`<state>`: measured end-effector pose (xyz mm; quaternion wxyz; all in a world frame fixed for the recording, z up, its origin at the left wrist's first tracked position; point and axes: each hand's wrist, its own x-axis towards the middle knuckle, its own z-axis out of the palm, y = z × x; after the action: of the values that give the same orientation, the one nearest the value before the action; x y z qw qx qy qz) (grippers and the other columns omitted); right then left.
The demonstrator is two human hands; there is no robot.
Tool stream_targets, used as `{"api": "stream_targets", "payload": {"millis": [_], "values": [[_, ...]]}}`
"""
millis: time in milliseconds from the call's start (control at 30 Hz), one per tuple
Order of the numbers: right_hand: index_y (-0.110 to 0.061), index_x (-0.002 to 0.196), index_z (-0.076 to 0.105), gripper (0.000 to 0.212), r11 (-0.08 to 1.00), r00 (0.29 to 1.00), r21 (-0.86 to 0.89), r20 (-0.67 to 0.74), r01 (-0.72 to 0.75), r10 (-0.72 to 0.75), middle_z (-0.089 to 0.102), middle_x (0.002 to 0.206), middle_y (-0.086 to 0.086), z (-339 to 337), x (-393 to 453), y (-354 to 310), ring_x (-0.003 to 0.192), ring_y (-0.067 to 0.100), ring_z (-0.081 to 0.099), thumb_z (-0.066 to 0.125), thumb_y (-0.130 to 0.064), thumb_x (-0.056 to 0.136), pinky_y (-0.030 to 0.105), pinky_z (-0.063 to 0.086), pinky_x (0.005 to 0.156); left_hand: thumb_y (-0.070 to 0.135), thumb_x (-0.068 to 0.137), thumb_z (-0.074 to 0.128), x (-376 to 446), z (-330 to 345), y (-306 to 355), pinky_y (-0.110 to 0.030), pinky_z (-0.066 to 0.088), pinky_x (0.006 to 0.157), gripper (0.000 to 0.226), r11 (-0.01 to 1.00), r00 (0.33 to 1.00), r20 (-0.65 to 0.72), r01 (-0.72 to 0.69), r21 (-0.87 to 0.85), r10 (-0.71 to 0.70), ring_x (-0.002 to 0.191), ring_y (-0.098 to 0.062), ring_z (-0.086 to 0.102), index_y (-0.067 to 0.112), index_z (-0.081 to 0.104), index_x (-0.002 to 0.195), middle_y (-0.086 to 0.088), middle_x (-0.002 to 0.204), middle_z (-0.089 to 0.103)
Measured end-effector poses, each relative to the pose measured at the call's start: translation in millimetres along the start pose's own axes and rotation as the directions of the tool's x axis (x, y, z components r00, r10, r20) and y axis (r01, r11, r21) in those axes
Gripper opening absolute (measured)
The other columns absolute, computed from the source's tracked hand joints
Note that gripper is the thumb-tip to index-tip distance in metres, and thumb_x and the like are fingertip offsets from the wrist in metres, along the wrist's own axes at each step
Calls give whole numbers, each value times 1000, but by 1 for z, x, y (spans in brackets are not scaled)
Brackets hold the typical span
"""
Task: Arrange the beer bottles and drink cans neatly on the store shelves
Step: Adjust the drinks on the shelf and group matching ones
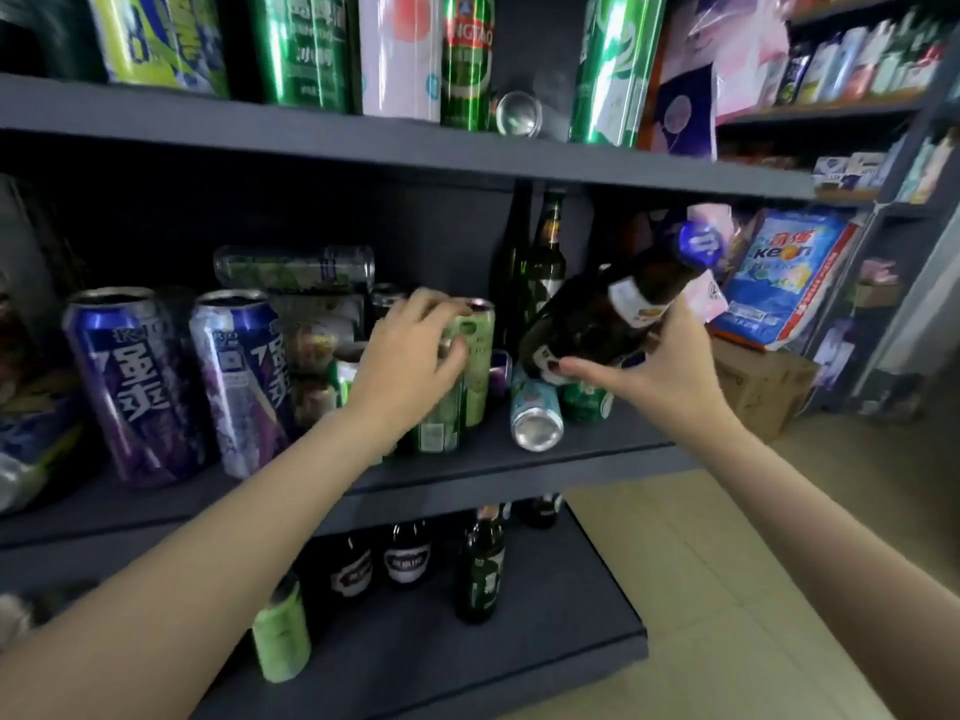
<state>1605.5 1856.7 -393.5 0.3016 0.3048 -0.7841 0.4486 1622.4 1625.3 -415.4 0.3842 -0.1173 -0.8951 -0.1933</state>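
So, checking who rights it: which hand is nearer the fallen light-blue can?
Right. The right hand holds a brown bottle just above the light-blue can; the left hand grips a green can beside it.

Dim, flat indoor light; the shelf recesses (156, 210) sink into shadow, brighter floor (779, 511) at 4 o'clock. Glare streaks the green cans (306, 49) at 12. Motion blur softens everything; wide-angle bending warps the edges

Two tall purple cans (132, 387) (244, 381), one tilted brown bottle (613, 314), two hands (410, 356) (660, 366)
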Motion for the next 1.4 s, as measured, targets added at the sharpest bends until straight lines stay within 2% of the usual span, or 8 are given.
{"api": "stream_targets", "payload": {"millis": [267, 400, 533, 700, 900, 1000, 1133, 1400], "values": [[-27, 116, 44, 78, 984, 948, 62, 287, -164, 140, 51, 107, -30, 19, -102, -37, 100, -23, 50, 83, -37, 49, 2, 42, 84, 15, 81, 44, -163, -1, -36, -33, 32, 81, 22, 931, 947, 55, -322, 171, 317, 97, -24, 46, 13, 56, 99, -5, 106, 54], [-44, 103, 39, 75, 965, 852, 29, 477, -261, 216, 50, 100, -35, 70, -162, -9, 92, -28, 48, 90, -23, 54, -4, 36, 78, 20, 76, 41, -225, 14, -73, -34, 31, 79, 29, 949, 975, 180, -176, 261, 132, 97, -22, 46, 16, 54, 102, -4, 105, 55], [-43, 109, 36, 76, 934, 746, -21, 594, -358, 300, 51, 102, -29, 137, -215, 27, 95, -12, 49, 89, -22, 58, 2, 37, 80, 19, 70, 57, -265, 27, -100, -35, 38, 79, 38, 928, 961, 274, -83, 363, -22, 95, -22, 45, 14, 55, 107, -5, 106, 54], [-31, 109, 41, 68, 868, 732, -20, 528, -496, 431, 55, 100, -22, 204, -243, 61, 100, 5, 52, 86, -18, 60, 19, 39, 81, 14, 46, 89, -281, 45, -115, -43, 52, 71, 74, 864, 863, 364, 148, 481, -350, 91, -39, 60, -2, 60, 112, -20, 109, 59], [-13, 125, 41, 77, 838, 752, -67, 407, -541, 518, 55, 119, 2, 260, -233, 89, 113, 21, 52, 84, -22, 62, 39, 45, 95, 15, 50, 89, -289, 67, -134, -45, 48, 92, 90, 816, 826, 363, 185, 548, -432, 111, -44, 55, -13, 48, 125, -30, 123, 53], [-8, 127, 39, 79, 830, 751, -106, 374, -548, 544, 52, 124, 8, 273, -221, 93, 116, 25, 50, 84, -22, 64, 42, 43, 97, 20, 66, 82, -289, 71, -140, -39, 31, 109, 93, 799, 808, 363, 203, 567, -463, 131, -38, 37, -12, 32, 137, -27, 140, 38], [-5, 135, 31, 85, 805, 741, -149, 325, -574, 588, 39, 133, 13, 283, -224, 93, 119, 31, 47, 81, -23, 69, 42, 43, 95, 14, 21, 95, -290, 72, -150, -43, 55, 75, 98, 783, 860, 342, 100, 614, -378, 88, -40, 65, -15, 59, 107, -28, 100, 64], [-22, 146, 15, 92, 747, 694, -253, 276, -615, 665, 36, 136, 12, 291, -238, 90, 111, 39, 53, 75, -18, 77, 46, 47, 84, 9, 26, 93, -285, 70, -159, -32, 54, 56, 73, 728, 878, 345, 7, 685, -332, 67, -31, 59, -3, 61, 90, -17, 80, 59]]}}
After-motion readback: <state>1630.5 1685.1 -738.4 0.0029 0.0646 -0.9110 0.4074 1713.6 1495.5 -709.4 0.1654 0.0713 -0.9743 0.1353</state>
